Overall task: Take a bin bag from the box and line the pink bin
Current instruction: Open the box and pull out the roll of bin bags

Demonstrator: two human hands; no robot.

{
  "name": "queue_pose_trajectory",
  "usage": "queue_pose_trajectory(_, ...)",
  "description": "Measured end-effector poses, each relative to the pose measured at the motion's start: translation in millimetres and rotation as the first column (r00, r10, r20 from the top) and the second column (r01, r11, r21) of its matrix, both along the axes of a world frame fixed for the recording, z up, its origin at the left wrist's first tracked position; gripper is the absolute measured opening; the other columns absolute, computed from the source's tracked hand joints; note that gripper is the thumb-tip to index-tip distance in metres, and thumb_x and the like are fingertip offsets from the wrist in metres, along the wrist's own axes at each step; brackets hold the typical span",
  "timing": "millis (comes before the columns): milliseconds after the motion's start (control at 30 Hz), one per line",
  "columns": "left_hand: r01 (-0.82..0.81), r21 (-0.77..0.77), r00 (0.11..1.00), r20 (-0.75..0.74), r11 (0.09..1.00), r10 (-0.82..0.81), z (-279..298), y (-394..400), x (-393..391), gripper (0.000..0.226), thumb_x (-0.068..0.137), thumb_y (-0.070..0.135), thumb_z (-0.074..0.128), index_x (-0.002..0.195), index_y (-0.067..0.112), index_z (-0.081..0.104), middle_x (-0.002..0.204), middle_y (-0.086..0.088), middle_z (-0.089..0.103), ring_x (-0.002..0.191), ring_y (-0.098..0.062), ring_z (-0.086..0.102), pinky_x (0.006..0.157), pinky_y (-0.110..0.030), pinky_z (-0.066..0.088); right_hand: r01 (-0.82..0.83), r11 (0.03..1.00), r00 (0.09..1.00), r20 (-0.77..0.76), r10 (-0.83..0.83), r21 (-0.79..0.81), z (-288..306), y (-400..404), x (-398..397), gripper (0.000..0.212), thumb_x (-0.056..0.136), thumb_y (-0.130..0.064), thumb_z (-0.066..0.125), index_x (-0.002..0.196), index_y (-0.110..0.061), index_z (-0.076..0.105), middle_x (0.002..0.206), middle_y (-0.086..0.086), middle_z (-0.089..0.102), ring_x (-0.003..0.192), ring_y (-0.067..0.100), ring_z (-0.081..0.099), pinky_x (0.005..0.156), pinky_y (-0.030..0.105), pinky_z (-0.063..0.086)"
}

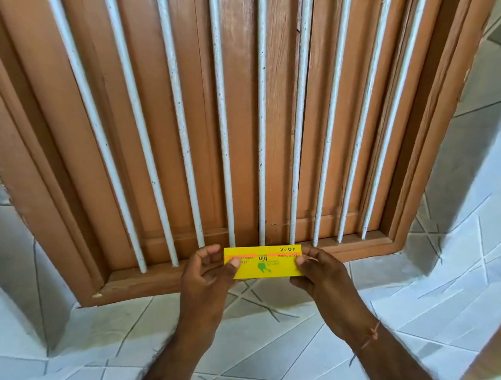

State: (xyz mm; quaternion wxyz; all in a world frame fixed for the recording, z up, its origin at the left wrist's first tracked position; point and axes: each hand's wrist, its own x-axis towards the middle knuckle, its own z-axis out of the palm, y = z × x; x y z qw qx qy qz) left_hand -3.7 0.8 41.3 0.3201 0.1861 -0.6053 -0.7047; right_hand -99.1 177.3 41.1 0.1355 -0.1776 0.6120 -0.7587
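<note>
Low centre of frame: my left hand (pixel 209 270) and right hand (pixel 316 270) each pinch an end of the yellow box (pixel 265 264). Still unopened, I reckon; next, find a flap and draw out a bag.

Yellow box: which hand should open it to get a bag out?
Probably the left hand: its fingers curl loosely around that end of the yellow box, while the right hand pinches the other end firmly. No open flap is visible on either end.
</note>
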Motion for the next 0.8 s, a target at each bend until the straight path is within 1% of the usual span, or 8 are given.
queue_pose_trajectory(133,-0.028,-0.005,1.000,0.006,1.000,0.028,1.4,27.5,0.8,0.032,0.082,0.010,0.070,0.113,0.016,0.064,0.098,-0.001,0.075,0.090,-0.021,0.072,0.071,-0.036,0.061,0.052,0.998,0.996,-0.078,-0.048,0.042,3.3,14.4,-5.3,0.018,0.094,-0.018,0.056,0.095,-0.025,0.073,0.092,-0.008,0.077,0.084,0.010,0.069,0.073,0.027,0.058)
queue_pose_trajectory(267,-0.078,-0.020,0.996,0.032,0.997,0.078,0.2,52.0,0.4,0.027,0.083,0.014,0.069,0.109,0.012,0.068,0.099,-0.008,0.076,0.092,-0.028,0.072,0.077,-0.044,0.061,0.156,0.987,0.986,-0.048,-0.158,-0.034,-9.1,19.7,-10.6,0.026,0.097,-0.024,0.050,0.089,-0.027,0.075,0.081,-0.006,0.075,0.076,0.015,0.063,0.067,0.031,0.053)
queue_pose_trajectory(367,-0.148,0.061,0.989,0.037,0.987,0.146,1.8,60.7,3.5,0.022,0.086,0.009,0.066,0.107,0.010,0.068,0.098,-0.011,0.075,0.088,-0.028,0.072,0.078,-0.045,0.060,0.113,0.966,0.969,0.240,-0.056,-0.234,-13.6,25.5,-18.5,0.032,0.101,-0.023,0.041,0.089,-0.019,0.071,0.080,0.003,0.074,0.079,0.023,0.062,0.067,0.036,0.049)
queue_pose_trajectory(433,-0.165,0.104,0.986,0.056,0.981,0.159,3.0,60.4,8.6,0.023,0.086,0.010,0.065,0.109,0.007,0.068,0.100,-0.013,0.074,0.090,-0.031,0.071,0.081,-0.048,0.058,0.078,0.928,0.892,0.442,0.098,-0.364,-12.3,28.5,-23.7,0.027,0.100,-0.020,0.042,0.089,-0.017,0.066,0.078,0.004,0.075,0.079,0.024,0.063,0.069,0.038,0.048)
queue_pose_trajectory(533,-0.207,-0.007,0.975,0.086,0.978,0.207,6.9,53.5,17.4,0.025,0.084,0.013,0.068,0.109,0.010,0.069,0.102,-0.013,0.074,0.094,-0.033,0.071,0.083,-0.048,0.058,0.017,0.996,0.944,0.331,0.014,-0.091,-22.4,24.7,-28.2,0.014,0.096,-0.021,0.053,0.093,-0.018,0.066,0.087,0.005,0.073,0.081,0.023,0.064,0.070,0.039,0.051)
queue_pose_trajectory(633,-0.261,-0.169,0.953,0.109,0.950,0.282,16.9,47.7,18.2,0.023,0.082,0.011,0.072,0.105,0.015,0.071,0.097,-0.008,0.074,0.093,-0.031,0.070,0.080,-0.048,0.059,0.231,0.935,0.960,0.094,-0.265,0.268,-31.1,16.3,-27.4,0.015,0.082,-0.008,0.068,0.081,-0.019,0.059,0.075,0.006,0.061,0.074,0.026,0.056,0.069,0.036,0.046)
queue_pose_trajectory(700,-0.255,-0.279,0.951,0.098,0.926,0.292,28.8,44.1,21.8,0.024,0.081,0.013,0.074,0.104,0.019,0.071,0.097,-0.002,0.073,0.091,-0.025,0.070,0.080,-0.048,0.059,0.273,0.931,0.950,0.086,-0.301,0.242,-28.3,8.9,-16.2,0.022,0.078,0.002,0.065,0.069,-0.016,0.057,0.068,0.009,0.060,0.069,0.029,0.054,0.064,0.036,0.044)
queue_pose_trajectory(800,-0.198,-0.477,0.953,0.111,0.857,0.282,47.0,49.9,15.8,0.028,0.081,0.023,0.074,0.107,0.029,0.067,0.105,0.002,0.071,0.095,-0.015,0.067,0.082,-0.039,0.058,0.104,0.992,0.951,0.284,-0.119,0.070,-21.5,2.8,-6.7,0.018,0.086,-0.002,0.055,0.076,-0.011,0.066,0.081,0.019,0.073,0.076,0.034,0.067,0.063,0.035,0.053)
